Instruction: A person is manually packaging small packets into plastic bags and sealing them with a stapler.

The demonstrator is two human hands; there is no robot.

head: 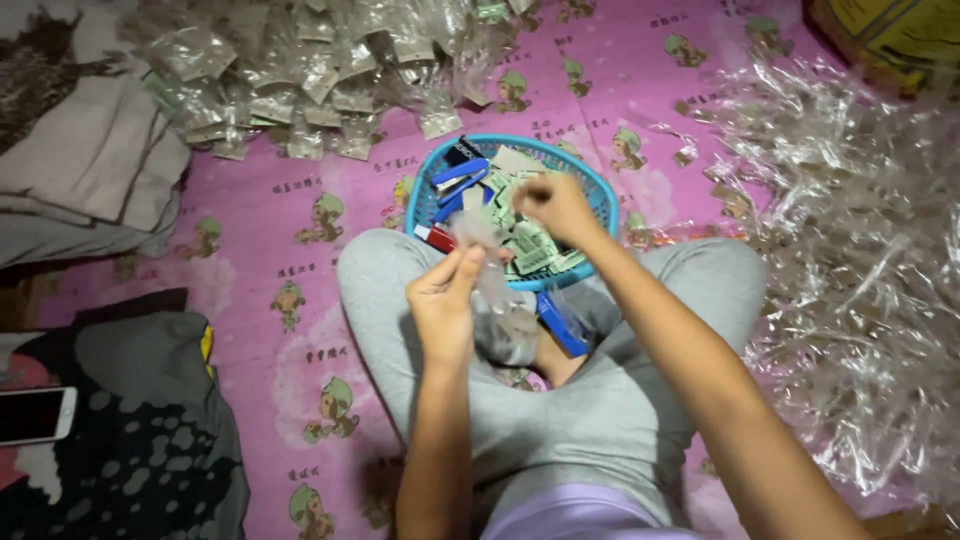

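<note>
Left hand (443, 305) pinches a clear bag (490, 270), fingers closed; right hand (556, 205) dips into the blue basket (596, 190), grip unclear — filled packets (300, 75) piled behind, empty bags (860, 250) heaped aplenty.

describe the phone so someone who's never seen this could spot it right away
Start from the pink patterned mat covering the floor and go to its lower left, where a dark spotted cloth lies. The phone sits at the left edge there, cut off by the frame. It is the only flat white slab with a dark screen.
</note>
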